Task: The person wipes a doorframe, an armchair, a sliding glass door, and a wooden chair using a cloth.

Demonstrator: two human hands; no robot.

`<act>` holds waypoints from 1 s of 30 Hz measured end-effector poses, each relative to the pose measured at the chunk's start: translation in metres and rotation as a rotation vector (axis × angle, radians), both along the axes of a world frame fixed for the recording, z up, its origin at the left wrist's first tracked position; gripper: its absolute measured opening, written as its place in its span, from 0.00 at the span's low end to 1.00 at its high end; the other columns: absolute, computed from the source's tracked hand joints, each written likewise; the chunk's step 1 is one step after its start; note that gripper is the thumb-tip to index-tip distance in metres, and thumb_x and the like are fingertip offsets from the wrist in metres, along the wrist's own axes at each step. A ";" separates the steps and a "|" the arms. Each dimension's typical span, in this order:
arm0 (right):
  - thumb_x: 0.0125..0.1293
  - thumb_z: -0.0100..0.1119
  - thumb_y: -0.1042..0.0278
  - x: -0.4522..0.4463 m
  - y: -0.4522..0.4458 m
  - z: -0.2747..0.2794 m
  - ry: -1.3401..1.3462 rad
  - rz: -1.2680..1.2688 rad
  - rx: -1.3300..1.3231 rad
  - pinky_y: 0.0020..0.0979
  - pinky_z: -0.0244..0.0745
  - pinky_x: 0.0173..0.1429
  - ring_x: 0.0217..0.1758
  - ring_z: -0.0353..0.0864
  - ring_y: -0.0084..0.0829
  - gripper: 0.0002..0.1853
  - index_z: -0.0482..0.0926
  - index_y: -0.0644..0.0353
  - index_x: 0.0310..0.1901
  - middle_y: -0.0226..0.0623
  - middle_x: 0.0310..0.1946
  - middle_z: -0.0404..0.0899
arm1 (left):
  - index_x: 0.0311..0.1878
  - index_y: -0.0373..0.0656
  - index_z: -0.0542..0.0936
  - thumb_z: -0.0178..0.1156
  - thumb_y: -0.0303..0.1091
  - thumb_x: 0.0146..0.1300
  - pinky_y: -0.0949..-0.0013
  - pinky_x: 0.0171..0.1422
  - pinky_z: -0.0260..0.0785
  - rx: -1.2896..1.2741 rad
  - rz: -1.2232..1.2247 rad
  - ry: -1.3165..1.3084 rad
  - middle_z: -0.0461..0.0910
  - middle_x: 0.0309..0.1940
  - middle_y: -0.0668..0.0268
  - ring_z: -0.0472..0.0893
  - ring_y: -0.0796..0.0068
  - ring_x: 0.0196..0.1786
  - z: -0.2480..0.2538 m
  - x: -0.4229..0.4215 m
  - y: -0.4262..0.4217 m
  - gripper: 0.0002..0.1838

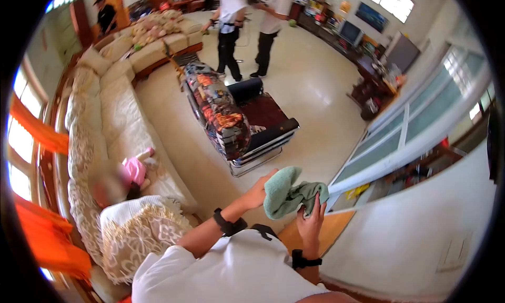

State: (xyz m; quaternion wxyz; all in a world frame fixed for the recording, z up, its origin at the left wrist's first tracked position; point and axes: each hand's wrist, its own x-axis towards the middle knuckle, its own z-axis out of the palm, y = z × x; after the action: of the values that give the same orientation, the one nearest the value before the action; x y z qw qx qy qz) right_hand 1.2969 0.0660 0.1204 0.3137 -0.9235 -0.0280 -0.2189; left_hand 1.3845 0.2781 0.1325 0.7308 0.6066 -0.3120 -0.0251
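Observation:
A crumpled green towel (284, 195) is held up in front of my chest, one part bunched and the other folded over. My left hand (258, 190) grips its left side, with most of the fingers hidden behind the fabric. On the lower right, my right hand (312, 219) has its fingers pressed against the bunched part. Each wrist wears a black strap.
A long cream sofa (123, 100) runs along the left, with a doll in pink (135, 171) on it. Ahead stands a chrome-framed seat (263, 116) with a patterned cover. Two people stand beyond it; another person is far left. A glass-paned door (405, 126) is at right.

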 end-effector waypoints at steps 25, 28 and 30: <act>0.51 0.72 0.64 0.451 0.254 -0.106 0.124 1.173 -0.308 0.51 0.60 0.72 0.67 0.63 0.56 0.43 0.64 0.61 0.69 0.57 0.62 0.64 | 0.61 0.41 0.66 0.53 0.13 0.48 0.48 0.56 0.69 0.405 1.306 0.336 0.77 0.48 0.40 0.75 0.34 0.54 -0.128 0.303 0.249 0.32; 0.51 0.72 0.65 0.476 0.285 -0.088 0.124 1.065 -0.371 0.53 0.60 0.71 0.67 0.63 0.56 0.46 0.59 0.62 0.71 0.56 0.62 0.64 | 0.62 0.42 0.67 0.56 0.16 0.49 0.49 0.59 0.68 0.474 1.237 0.371 0.76 0.51 0.41 0.74 0.36 0.56 -0.140 0.312 0.264 0.32; 0.53 0.72 0.65 0.502 0.302 -0.106 0.099 1.085 -0.232 0.52 0.65 0.66 0.64 0.65 0.56 0.49 0.54 0.61 0.74 0.53 0.59 0.65 | 0.64 0.41 0.65 0.59 0.20 0.50 0.50 0.62 0.67 0.492 1.230 0.273 0.75 0.53 0.42 0.73 0.38 0.59 -0.143 0.315 0.272 0.34</act>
State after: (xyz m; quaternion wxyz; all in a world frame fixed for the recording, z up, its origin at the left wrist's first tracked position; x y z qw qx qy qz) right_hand 1.7992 0.3681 0.0146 0.2787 -0.8143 -0.5087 0.0224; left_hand 1.6999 0.5505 -0.0109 0.4854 0.8139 0.2000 0.2490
